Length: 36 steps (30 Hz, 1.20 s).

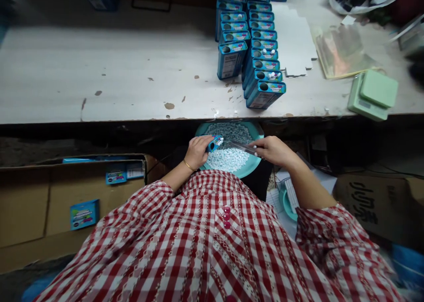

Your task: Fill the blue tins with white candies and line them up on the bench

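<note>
A teal basin (251, 165) full of small white-and-pale-blue tablets (228, 156) rests on my lap under the table edge. My left hand (198, 152) is closed round a small blue tin (214, 143), tilted over the tablets. My right hand (273, 151) is closed on a clear flat scoop-like tool (243, 148) that points toward the tin's mouth. On the table above stand two rows of several matching blue tins (261, 68) with round openings on top.
A pale green scale (373, 94) sits at the table's right edge, with clear plastic bags (341, 50) and white card sheets (294, 41) behind it. Cardboard boxes (39, 200) stand on the floor to my left and a cardboard box (374, 200) to my right.
</note>
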Available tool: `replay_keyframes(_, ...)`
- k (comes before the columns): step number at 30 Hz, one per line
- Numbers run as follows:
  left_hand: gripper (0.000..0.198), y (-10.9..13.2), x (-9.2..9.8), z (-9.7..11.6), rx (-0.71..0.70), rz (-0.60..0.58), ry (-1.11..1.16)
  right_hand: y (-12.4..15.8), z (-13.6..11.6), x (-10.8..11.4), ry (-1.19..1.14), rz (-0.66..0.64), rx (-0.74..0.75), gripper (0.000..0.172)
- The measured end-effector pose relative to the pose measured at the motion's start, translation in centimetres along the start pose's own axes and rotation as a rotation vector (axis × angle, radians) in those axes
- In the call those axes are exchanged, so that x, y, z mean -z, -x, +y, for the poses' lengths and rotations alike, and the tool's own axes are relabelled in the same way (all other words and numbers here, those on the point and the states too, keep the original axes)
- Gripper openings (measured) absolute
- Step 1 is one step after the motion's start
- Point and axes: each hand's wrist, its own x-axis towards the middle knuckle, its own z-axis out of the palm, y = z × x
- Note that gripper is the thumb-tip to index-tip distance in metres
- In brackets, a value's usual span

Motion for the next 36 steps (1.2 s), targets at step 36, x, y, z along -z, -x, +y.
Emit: replay_keyframes(36,0.074,-23.8,2.2,-4.4,0.127,0.272,0.303,-2.4,6.4,-12.5,-0.352,0.152,-0.172,0.035)
